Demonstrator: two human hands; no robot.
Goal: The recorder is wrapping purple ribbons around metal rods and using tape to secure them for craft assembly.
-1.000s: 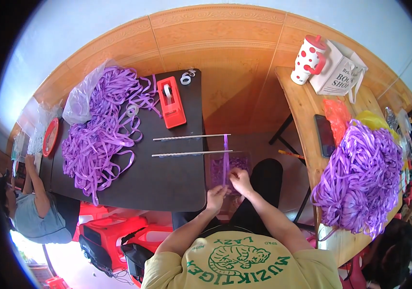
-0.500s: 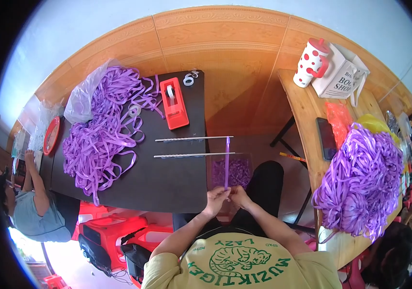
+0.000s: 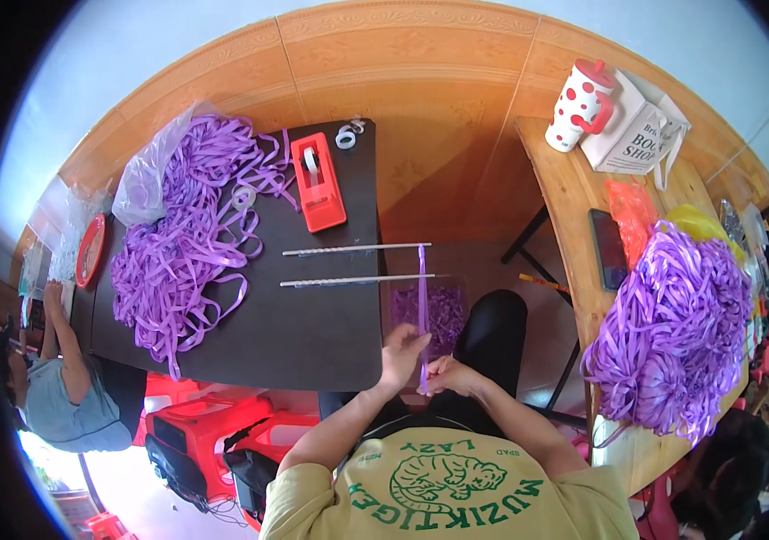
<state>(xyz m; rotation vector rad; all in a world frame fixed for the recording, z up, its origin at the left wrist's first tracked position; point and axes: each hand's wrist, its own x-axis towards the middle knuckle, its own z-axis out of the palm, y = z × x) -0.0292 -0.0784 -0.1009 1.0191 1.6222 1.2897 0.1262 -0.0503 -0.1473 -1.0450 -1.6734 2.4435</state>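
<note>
Purple ribbon strip (image 3: 421, 297) runs taut from the two metal rods (image 3: 357, 265), which lie side by side across the black table (image 3: 312, 333) and jut past its edge, down to the person's hands just off the table's near corner. The left hand (image 3: 402, 353) pinches the strip with fingers closed on it; the right hand (image 3: 452, 374) is curled narrow around its lower end. As a judgement, the rods look unanchored, so a strong pull could drag them off the edge or skew them, and the strip would go slack. A loosened pinch could let the thin band slip or twist. Below, a heap of purple offcuts (image 3: 443, 310) sits in a clear container. The red tape dispenser (image 3: 319, 182) and the loose ribbon pile (image 3: 186, 234) lie well apart.
</note>
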